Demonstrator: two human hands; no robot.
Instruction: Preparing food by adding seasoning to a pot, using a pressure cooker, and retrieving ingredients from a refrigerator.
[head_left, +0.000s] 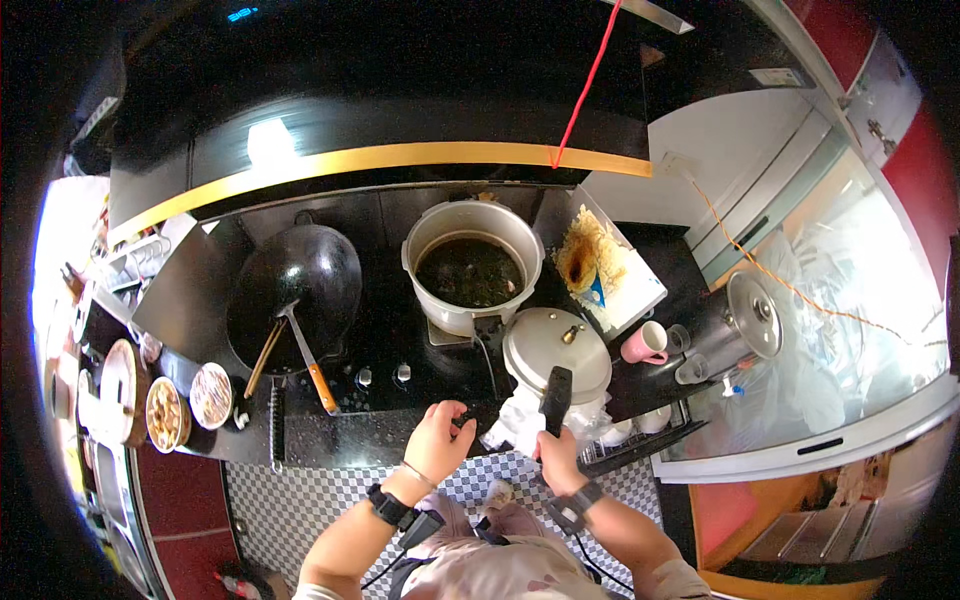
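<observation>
My right hand (559, 454) is closed around the black handle of a pressure cooker lid (559, 349). The round metal lid, with a brass-coloured valve on top, is just right of the open pressure cooker pot (425, 296). Dark liquid (469, 274) with bits in it fills the lower part of that pot, which stands on the stove. My left hand (439, 442) hovers by the counter's front edge, fingers bent and thumb apart, with nothing visible in it. Crumpled white plastic (517, 416) shows beneath the lid.
Left on the stove is a black wok (300, 255), with an orange-handled spatula (311, 356) and wooden chopsticks (264, 356) leaning in it. Two filled bowls (166, 415) stand farther left. To the right are a pink mug (643, 342), a stained white box (626, 289) and a lidded pot (754, 315).
</observation>
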